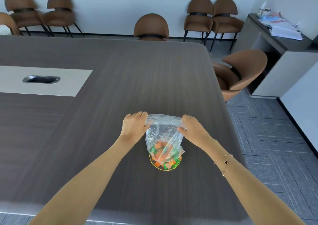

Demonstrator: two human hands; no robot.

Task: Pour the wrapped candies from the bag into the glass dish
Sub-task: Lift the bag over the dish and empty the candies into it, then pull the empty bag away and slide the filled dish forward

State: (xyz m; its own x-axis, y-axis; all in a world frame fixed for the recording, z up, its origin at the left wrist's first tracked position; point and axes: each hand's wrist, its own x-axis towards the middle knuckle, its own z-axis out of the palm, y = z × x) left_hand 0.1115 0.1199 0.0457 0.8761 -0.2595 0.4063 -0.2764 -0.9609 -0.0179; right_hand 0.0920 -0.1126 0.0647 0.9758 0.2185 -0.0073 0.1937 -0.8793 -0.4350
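Both hands grip a clear plastic bag (163, 135) just below the centre of the frame: the left hand (133, 126) pinches one upper corner between thumb and curled fingers, and the right hand (192, 127) pinches the opposite corner the same way, the film stretched taut between them. Each hand wears a thin ring, and a gold bracelet (223, 163) with a dark clover charm circles the right wrist. The bag hangs with its lower end down over a glass dish (153, 163) with a gold-coloured rim, which stands on the dark wood-grain table (86, 138) in the lower middle of the frame, between the two forearms. Orange and green wrapped candies (167, 164) lie heaped in the dish, and more show through the plastic at the bag's lower end; whether that end is open cannot be told. Toward the left of the frame, a pale panel (68, 82) set into the tabletop holds a dark oval cable opening (41, 79). Brown upholstered chairs (151, 27) line the far wall across the top of the frame, and another stands at the table's right edge. At the upper right, a grey sideboard (268, 40) carries loose papers (284, 28).
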